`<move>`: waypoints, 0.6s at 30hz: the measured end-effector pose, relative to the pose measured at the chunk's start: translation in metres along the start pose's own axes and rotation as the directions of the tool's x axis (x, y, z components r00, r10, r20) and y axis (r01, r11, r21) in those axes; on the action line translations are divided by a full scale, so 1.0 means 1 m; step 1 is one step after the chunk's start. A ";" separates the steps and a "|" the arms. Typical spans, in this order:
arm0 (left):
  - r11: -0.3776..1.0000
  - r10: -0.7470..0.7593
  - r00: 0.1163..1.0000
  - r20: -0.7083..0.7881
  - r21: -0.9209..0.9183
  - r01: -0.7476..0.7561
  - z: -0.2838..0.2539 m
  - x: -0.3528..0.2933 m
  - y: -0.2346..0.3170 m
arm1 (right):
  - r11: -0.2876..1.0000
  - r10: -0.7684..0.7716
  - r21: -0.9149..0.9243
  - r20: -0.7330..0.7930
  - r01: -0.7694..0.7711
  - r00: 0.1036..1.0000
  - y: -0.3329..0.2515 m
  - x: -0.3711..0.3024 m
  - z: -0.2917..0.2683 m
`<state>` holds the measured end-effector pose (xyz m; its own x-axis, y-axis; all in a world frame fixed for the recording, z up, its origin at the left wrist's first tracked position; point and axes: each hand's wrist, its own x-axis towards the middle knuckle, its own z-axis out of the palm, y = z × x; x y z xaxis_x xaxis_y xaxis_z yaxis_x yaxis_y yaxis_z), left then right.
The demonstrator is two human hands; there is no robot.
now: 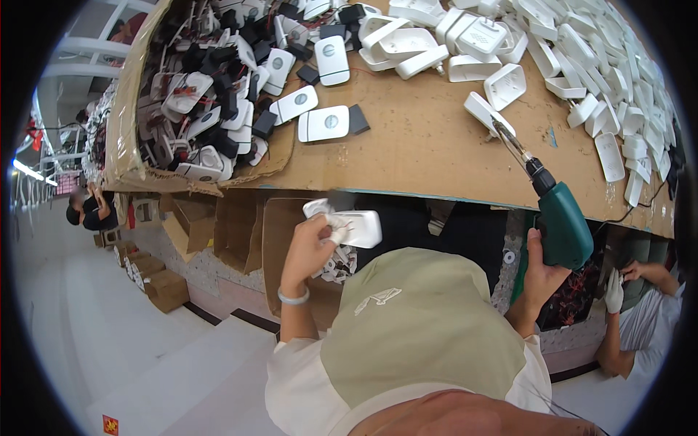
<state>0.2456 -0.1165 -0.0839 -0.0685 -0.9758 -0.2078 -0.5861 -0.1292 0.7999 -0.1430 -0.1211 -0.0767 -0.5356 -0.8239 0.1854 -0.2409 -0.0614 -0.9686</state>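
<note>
A bare stretch of cardboard-covered benchtop (422,149) leaves a hand room to pass between the white rectangular covers (324,123) and the green pistol-grip power tool (567,227). That tool, in the right hand (542,278), bars the lane's right side, its metal tip at a lone white housing (483,109). Behind, heaped white housings (603,80) block reach; leftward, the parts-filled carton (125,116) does. A black cable (640,208) crosses the bench's front right edge.
</note>
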 end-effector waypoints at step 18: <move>0.869 -0.440 0.710 0.550 0.460 0.182 0.056 0.014 -0.123 | 0.992 -0.069 -0.111 -0.146 0.053 0.987 -0.019 0.022 -0.015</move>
<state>0.2715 -0.1048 -0.2173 -0.2347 -0.5393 -0.8087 -0.8932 -0.2085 0.3983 -0.1620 -0.1296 -0.0516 -0.6301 -0.7265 0.2741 -0.3574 -0.0420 -0.9330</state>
